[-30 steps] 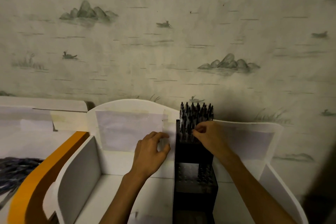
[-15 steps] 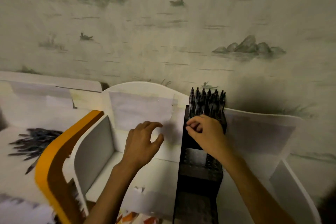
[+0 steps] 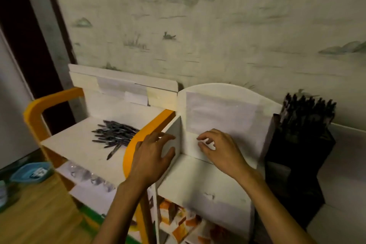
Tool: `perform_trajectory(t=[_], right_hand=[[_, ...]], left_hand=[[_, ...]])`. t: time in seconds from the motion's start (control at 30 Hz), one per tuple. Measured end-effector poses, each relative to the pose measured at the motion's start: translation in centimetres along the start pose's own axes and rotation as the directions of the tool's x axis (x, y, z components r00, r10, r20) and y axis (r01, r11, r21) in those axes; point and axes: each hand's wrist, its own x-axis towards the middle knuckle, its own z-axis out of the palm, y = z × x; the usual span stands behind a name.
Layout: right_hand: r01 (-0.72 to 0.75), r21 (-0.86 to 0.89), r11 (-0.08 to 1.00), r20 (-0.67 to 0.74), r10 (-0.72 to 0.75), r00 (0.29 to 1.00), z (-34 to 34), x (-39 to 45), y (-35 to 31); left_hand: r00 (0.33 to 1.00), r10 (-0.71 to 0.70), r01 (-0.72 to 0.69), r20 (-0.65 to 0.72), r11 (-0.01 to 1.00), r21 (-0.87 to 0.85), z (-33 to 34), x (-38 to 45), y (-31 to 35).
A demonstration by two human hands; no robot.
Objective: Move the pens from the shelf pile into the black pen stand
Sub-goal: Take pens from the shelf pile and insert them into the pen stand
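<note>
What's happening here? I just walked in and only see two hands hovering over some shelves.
A person is moving pens from a loose pile on the left shelf into the black pen stand on the right, which already holds many pens. Right now both hands are empty: the left hand reaches over the orange rail toward the pile, and the right hand hangs over the white compartment with fingers loosely curled.

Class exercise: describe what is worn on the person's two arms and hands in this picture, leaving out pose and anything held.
Nothing is worn. The left hand and right hand are bare, with no gloves. No rings, watch or bands show on the fingers or wrists. Both forearms are uncovered as far as the bottom edge; no sleeve comes into view.
</note>
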Motion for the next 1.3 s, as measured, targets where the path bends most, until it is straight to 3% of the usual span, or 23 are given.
perform_trajectory(t=[0.37, 0.6, 1.0, 1.3], right_hand=[[0.116, 0.053, 0.992, 0.048, -0.119, 0.992, 16.1, 5.0, -14.4], [0.076, 0.115, 0.990, 0.032, -0.080, 0.996, 24.8, 7.4, -19.3], [-0.032, 0.047, 0.998, 0.010, 0.031, 0.999, 35.5, 14.3, -18.7], [-0.145, 0.037, 0.989, 0.029, 0.144, 0.989, 41.5, 21.9, -16.6]], left_hand=[[0.981, -0.193, 0.194, -0.011, 0.976, 0.097, -9.3, -6.3, -19.5], [0.969, -0.246, 0.242, 0.023, 0.964, 0.113, -12.4, -6.9, -29.2], [0.970, -0.242, 0.242, -0.004, 0.969, 0.057, -10.9, -0.7, -41.9], [0.978, -0.189, 0.189, 0.082, 0.982, 0.014, -8.0, 8.8, -51.5]])
